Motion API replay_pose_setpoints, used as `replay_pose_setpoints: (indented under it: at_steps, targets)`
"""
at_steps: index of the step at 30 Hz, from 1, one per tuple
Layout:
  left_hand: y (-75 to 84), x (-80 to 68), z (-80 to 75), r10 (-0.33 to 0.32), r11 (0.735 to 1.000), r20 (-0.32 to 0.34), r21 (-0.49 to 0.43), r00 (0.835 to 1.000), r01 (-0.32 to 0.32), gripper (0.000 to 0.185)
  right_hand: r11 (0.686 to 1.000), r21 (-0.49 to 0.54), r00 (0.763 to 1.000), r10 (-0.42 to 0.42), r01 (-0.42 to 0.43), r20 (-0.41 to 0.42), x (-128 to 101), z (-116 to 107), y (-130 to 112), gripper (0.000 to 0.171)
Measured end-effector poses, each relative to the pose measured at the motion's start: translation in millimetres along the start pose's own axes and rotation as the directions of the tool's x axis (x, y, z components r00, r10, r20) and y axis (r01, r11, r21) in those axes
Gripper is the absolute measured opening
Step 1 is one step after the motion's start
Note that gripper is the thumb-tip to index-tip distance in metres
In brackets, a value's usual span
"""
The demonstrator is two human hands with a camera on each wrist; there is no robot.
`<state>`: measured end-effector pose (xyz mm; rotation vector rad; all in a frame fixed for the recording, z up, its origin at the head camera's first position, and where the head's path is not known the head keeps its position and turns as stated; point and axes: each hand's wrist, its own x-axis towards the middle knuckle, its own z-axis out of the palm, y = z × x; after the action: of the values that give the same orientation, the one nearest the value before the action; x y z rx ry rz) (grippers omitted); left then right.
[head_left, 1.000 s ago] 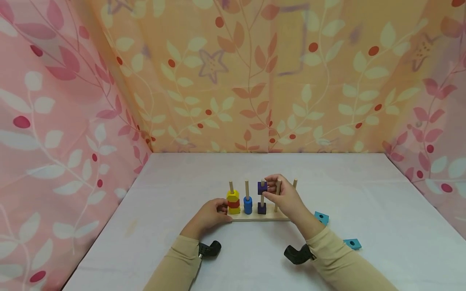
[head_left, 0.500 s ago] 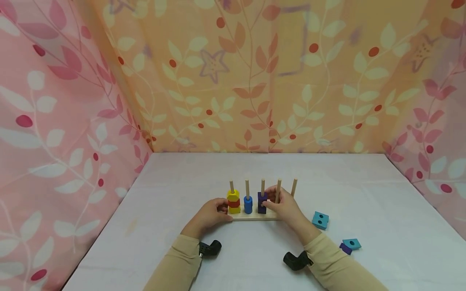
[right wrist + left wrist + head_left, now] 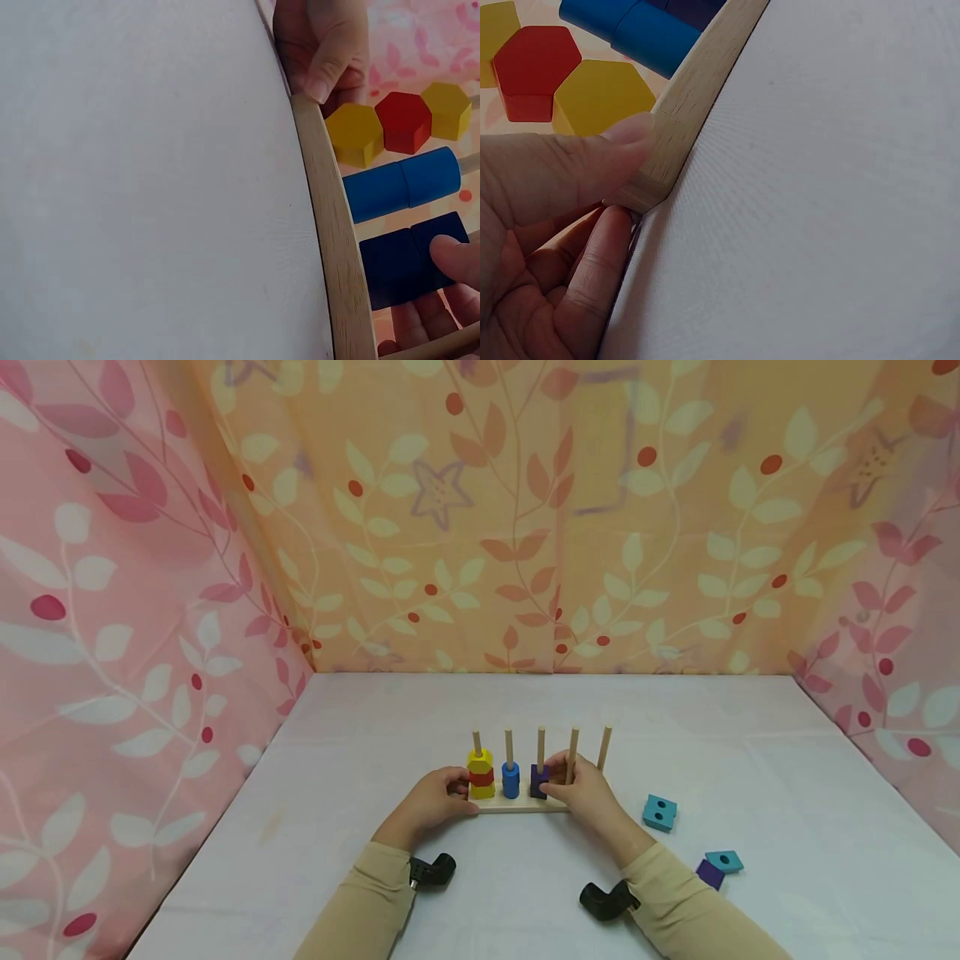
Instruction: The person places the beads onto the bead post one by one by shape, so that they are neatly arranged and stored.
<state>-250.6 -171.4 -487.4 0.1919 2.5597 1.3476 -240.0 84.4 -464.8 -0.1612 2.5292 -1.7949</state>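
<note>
In the head view the base (image 3: 517,807) stands on the table (image 3: 375,727) between both hands, five pegs rising from it. Yellow, red and yellow hexagons (image 3: 481,777) fill the leftmost peg, blue cylinders (image 3: 511,782) the second, purple on the third. There the purple reads as one dark mass; the right wrist view shows a seam between a lower block (image 3: 390,262) and an upper block (image 3: 439,227), stacked and touching. That view also shows the right hand (image 3: 588,789) pinching the upper block, thumb on its near face, fingertips at its side.

The left wrist view gives the other grip closely: the left hand (image 3: 435,802) pinches the base's left end, thumb pressed on its edge, fingers curled by the corner.

Only the head view takes in the loose pieces beyond the right forearm: a two-holed teal pair (image 3: 667,812), and nearer, a teal piece (image 3: 716,861) touching a purple block (image 3: 709,874).
</note>
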Motion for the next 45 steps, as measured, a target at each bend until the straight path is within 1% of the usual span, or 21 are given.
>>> replay_pose_setpoints:
  at_steps: [4,6,8,10,13,15,19,24,30,33,34,37,41,43,45]
  targets:
    - [-0.4,0.2,-0.3,-0.003,1.000,0.001,0.015,1.000,0.003,0.048,1.000,-0.011,1.000,0.014,-0.014,0.019,1,-1,0,0.032]
    - [-0.2,0.2,-0.4,-0.004,1.000,-0.001,0.012,1.000,0.004,0.047,0.999,-0.031,0.999,0.014,-0.013,0.045,0,-3,-2,0.039]
    - [0.1,-0.3,-0.4,0.002,1.000,-0.001,0.015,1.000,-0.002,0.047,0.999,-0.053,0.997,-0.001,0.005,0.076,-2,-7,-5,0.050]
    - [0.6,-0.7,-0.2,0.005,1.000,-0.003,0.012,1.000,-0.005,0.047,0.998,-0.054,0.993,-0.024,0.030,0.116,-6,-13,-8,0.060]
    - [1.3,-1.4,-0.1,0.012,1.000,-0.003,0.020,1.000,-0.012,0.047,0.997,-0.043,0.983,-0.060,0.068,0.172,-13,-25,-14,0.066]
    - [1.6,-1.9,-0.2,0.009,1.000,-0.006,0.027,1.000,-0.008,0.047,0.996,-0.016,0.973,-0.077,0.083,0.215,-18,-33,-19,0.065]
    - [1.7,-2.4,-0.4,0.007,0.999,-0.012,0.035,1.000,-0.006,0.047,0.993,-0.015,0.949,-0.109,0.118,0.294,-26,-54,-26,0.059]
    - [1.6,-1.8,0.3,0.003,1.000,-0.013,0.020,1.000,-0.003,0.047,0.985,-0.087,0.926,-0.111,0.152,0.360,-36,-87,-28,0.051]
    - [0.4,0.2,0.9,-0.003,1.000,-0.008,0.017,1.000,0.003,0.047,0.967,-0.167,0.916,-0.115,0.192,0.384,-51,-132,-21,0.037]
    - [-0.3,1.1,0.3,0.001,1.000,-0.006,0.018,1.000,0.000,0.047,0.958,-0.221,0.920,-0.087,0.182,0.381,-59,-151,-17,0.035]
    - [-0.5,1.4,0.1,0.003,1.000,-0.006,0.017,1.000,-0.002,0.047,0.953,-0.243,0.921,-0.075,0.179,0.382,-62,-157,-15,0.035]
    - [-1.2,2.2,-0.1,0.009,1.000,-0.009,0.019,1.000,-0.009,0.047,0.926,-0.319,0.916,-0.065,0.204,0.397,-69,-171,-8,0.034]
    - [-2.4,2.4,0.7,0.021,1.000,-0.013,0.024,1.000,-0.020,0.046,0.870,-0.368,0.879,-0.138,0.327,0.456,-79,-184,8,0.030]
    - [-2.9,2.6,1.2,0.025,0.999,-0.014,0.026,1.000,-0.025,0.047,0.856,-0.370,0.865,-0.159,0.361,0.477,-83,-190,17,0.028]
    - [-3.1,2.4,1.5,0.023,0.999,-0.014,0.024,1.000,-0.022,0.047,0.856,-0.374,0.857,-0.140,0.356,0.495,-86,-195,25,0.028]
